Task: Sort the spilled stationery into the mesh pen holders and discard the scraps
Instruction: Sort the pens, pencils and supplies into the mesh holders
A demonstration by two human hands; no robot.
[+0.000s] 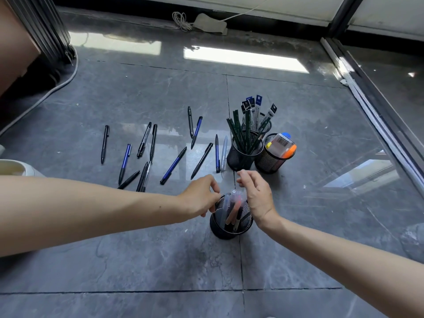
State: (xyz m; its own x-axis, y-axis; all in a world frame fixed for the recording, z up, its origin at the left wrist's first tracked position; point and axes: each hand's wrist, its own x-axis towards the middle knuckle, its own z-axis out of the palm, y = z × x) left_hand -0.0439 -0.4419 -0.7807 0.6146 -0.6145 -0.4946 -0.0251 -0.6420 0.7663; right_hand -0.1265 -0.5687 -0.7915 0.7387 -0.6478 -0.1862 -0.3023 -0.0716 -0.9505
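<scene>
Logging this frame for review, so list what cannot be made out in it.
Head view only:
- Near pen holder: its rim is partly covered by the left hand and right hand.
- Whether either hand grips a pen: fingertips too small to tell.
- Back holder: hidden behind the pencil holder.
- Highlighter label: text too small.

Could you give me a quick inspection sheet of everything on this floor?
Surface: glossy grey tiled floor.
Job's things: four mesh holders; nearest holder has clear pens, pencil holder behind; loose pens lie spread on the floor.
Clutter: nothing seen.
Grips: left hand and right hand at the nearest holder's rim, fingers curled; what they hold is unclear.
Cables: white cord coiled by the far wall.
Surroundings: glass partition at right.
</scene>
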